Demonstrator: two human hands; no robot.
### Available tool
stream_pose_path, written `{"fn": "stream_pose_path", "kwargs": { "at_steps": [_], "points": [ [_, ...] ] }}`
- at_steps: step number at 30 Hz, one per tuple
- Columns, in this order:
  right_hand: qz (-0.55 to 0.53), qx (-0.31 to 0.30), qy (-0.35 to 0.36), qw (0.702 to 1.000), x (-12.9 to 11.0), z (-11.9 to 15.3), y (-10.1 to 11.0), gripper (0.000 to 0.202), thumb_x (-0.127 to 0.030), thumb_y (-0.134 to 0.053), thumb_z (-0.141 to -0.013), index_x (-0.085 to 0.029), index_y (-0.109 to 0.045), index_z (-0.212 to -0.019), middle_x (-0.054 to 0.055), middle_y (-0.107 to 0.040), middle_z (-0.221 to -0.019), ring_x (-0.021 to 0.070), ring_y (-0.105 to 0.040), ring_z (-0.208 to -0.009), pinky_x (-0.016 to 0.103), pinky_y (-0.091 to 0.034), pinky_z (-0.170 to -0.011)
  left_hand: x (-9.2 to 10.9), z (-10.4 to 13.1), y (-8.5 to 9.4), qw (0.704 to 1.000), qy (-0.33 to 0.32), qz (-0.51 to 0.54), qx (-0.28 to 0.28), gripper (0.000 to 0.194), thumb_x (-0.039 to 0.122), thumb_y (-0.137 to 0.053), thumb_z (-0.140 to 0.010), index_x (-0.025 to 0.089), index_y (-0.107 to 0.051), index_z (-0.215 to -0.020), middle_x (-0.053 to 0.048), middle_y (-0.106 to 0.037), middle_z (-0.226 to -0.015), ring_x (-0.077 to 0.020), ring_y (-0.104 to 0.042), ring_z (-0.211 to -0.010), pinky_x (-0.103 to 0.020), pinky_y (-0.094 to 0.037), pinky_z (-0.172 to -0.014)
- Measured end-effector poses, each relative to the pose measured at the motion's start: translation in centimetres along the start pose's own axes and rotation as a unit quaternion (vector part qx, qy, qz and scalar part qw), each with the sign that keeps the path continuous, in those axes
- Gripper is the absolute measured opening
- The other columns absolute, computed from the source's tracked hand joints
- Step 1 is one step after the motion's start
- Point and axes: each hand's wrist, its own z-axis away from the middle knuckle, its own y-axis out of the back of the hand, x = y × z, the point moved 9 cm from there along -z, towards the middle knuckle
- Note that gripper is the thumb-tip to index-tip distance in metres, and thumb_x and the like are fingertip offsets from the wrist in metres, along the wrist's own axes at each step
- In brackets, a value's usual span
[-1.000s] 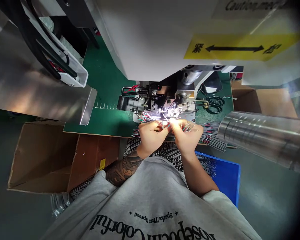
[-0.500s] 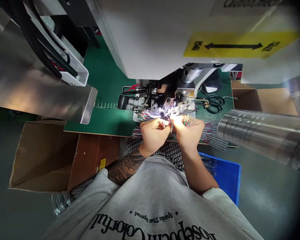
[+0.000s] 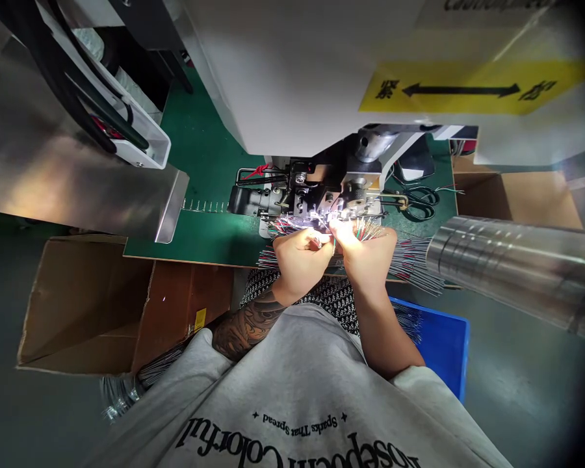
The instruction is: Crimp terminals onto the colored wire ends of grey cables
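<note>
Both hands work side by side under the bright light at the front of a crimping machine [image 3: 322, 192]. My left hand [image 3: 302, 260] is closed, its thumb and forefinger pinching a thin wire [image 3: 334, 246] between the hands. My right hand [image 3: 368, 260] is closed too, its thumb and forefinger pinching at a wire right by the machine's lit jaws; the fingertips partly hide it. Stripped, coloured wire ends [image 3: 368, 229] stick up behind the right hand. More grey cables [image 3: 414, 263] with red and black ends lie beneath both hands along the table's front edge.
A strip of metal terminals [image 3: 205, 206] runs across the green table [image 3: 209, 143] into the machine. Black-handled scissors [image 3: 422, 203] lie on the right. A metal cylinder [image 3: 511, 270] juts in from the right. Below stand a cardboard box [image 3: 88, 305] and a blue bin [image 3: 448, 344].
My right hand's fingertips have shifted slightly up and left, toward the machine. The left hand has barely moved. The view has shifted a little.
</note>
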Motion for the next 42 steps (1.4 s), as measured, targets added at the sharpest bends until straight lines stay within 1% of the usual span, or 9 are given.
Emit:
{"fn": "stream_pose_path", "kwargs": {
  "at_steps": [10, 14, 18, 21, 27, 32, 36, 39, 42],
  "points": [
    [0.001, 0.005, 0.020, 1.000, 0.8, 0.9, 0.4, 0.047, -0.037, -0.086, -0.089, -0.028, -0.055, -0.055, -0.005, -0.054, -0.055, 0.0173, -0.052, -0.053, 0.038, -0.056, -0.060, -0.6, 0.4, 0.1, 1.000, 0.002, 0.020, -0.011, 0.032, 0.024, -0.081, -0.082, 0.018, -0.063, -0.056, 0.002, -0.064, -0.053, -0.0105, -0.051, -0.051, -0.027, -0.043, -0.055],
    [0.001, 0.002, 0.064, 0.998, 0.2, 1.8, 0.5, 0.035, -0.033, -0.082, -0.089, -0.027, -0.065, -0.060, -0.003, -0.062, -0.059, 0.0169, -0.056, -0.056, 0.036, -0.057, -0.062, -0.5, 0.6, 0.6, 0.998, -0.010, 0.055, -0.024, 0.028, 0.028, -0.089, -0.084, 0.020, -0.072, -0.063, 0.002, -0.069, -0.056, -0.0119, -0.057, -0.050, -0.027, -0.046, -0.054],
    [0.001, -0.052, 0.093, 0.994, -0.1, 2.7, 0.1, 0.013, -0.030, -0.082, -0.086, -0.024, -0.076, -0.077, -0.007, -0.055, -0.055, 0.0136, -0.049, -0.051, 0.034, -0.054, -0.059, -0.5, 1.1, 1.2, 0.997, -0.033, 0.065, -0.028, 0.020, 0.027, -0.089, -0.087, 0.024, -0.079, -0.070, -0.001, -0.079, -0.064, -0.0150, -0.066, -0.054, -0.029, -0.055, -0.055],
    [0.015, -0.051, 0.116, 0.992, 0.0, 3.1, 0.3, 0.014, -0.027, -0.085, -0.085, -0.025, -0.073, -0.077, -0.008, -0.054, -0.055, 0.0132, -0.050, -0.050, 0.033, -0.054, -0.060, -0.7, 1.6, 1.6, 0.996, -0.046, 0.060, -0.040, 0.011, 0.022, -0.087, -0.089, 0.021, -0.084, -0.078, -0.003, -0.084, -0.073, -0.0166, -0.076, -0.063, -0.028, -0.062, -0.065],
    [-0.006, 0.065, 0.149, 0.987, 1.0, 3.2, 2.5, 0.018, -0.028, -0.084, -0.087, -0.025, -0.070, -0.076, 0.002, -0.075, -0.079, 0.0210, -0.073, -0.077, 0.041, -0.063, -0.082, -0.5, 2.8, 3.0, 0.993, -0.086, 0.062, -0.058, 0.008, 0.022, -0.082, -0.100, 0.021, -0.089, -0.105, -0.007, -0.090, -0.098, -0.0202, -0.086, -0.091, -0.034, -0.070, -0.089],
    [-0.087, 0.021, 0.056, 0.994, 4.0, 2.9, 1.6, 0.031, -0.051, -0.078, -0.098, -0.028, -0.067, -0.081, 0.004, -0.078, -0.077, 0.0289, -0.081, -0.089, 0.055, -0.065, -0.103, -0.6, 3.8, 4.1, 0.994, -0.100, 0.004, -0.041, 0.017, 0.019, -0.080, -0.102, 0.018, -0.089, -0.116, -0.006, -0.085, -0.094, -0.0154, -0.080, -0.081, -0.027, -0.066, -0.076],
    [-0.129, -0.010, 0.051, 0.990, 4.2, 2.6, 0.7, 0.046, -0.066, -0.073, -0.099, -0.030, -0.058, -0.076, -0.003, -0.061, -0.061, 0.0228, -0.072, -0.070, 0.048, -0.068, -0.090, -1.1, 3.8, 3.6, 0.998, -0.048, 0.028, -0.035, 0.007, 0.022, -0.082, -0.100, 0.017, -0.086, -0.100, -0.006, -0.085, -0.091, -0.0155, -0.081, -0.078, -0.024, -0.065, -0.067],
    [-0.128, -0.024, 0.039, 0.991, 3.8, 2.3, 0.4, 0.038, -0.057, -0.082, -0.094, -0.027, -0.064, -0.079, -0.006, -0.059, -0.061, 0.0166, -0.061, -0.059, 0.039, -0.063, -0.072, -0.8, 3.4, 3.0, 0.998, -0.030, 0.043, -0.038, 0.013, 0.023, -0.084, -0.098, 0.017, -0.082, -0.086, -0.007, -0.085, -0.088, -0.0176, -0.082, -0.082, -0.024, -0.064, -0.067],
    [-0.080, -0.036, 0.027, 0.996, 3.1, 2.2, 0.5, 0.023, -0.045, -0.088, -0.086, -0.024, -0.078, -0.087, -0.002, -0.069, -0.068, 0.0172, -0.063, -0.061, 0.037, -0.059, -0.067, -0.2, 3.0, 2.3, 0.997, -0.034, 0.041, -0.057, 0.015, 0.021, -0.084, -0.097, 0.016, -0.082, -0.083, -0.006, -0.083, -0.083, -0.0140, -0.075, -0.071, -0.023, -0.057, -0.062]
  ]
}}
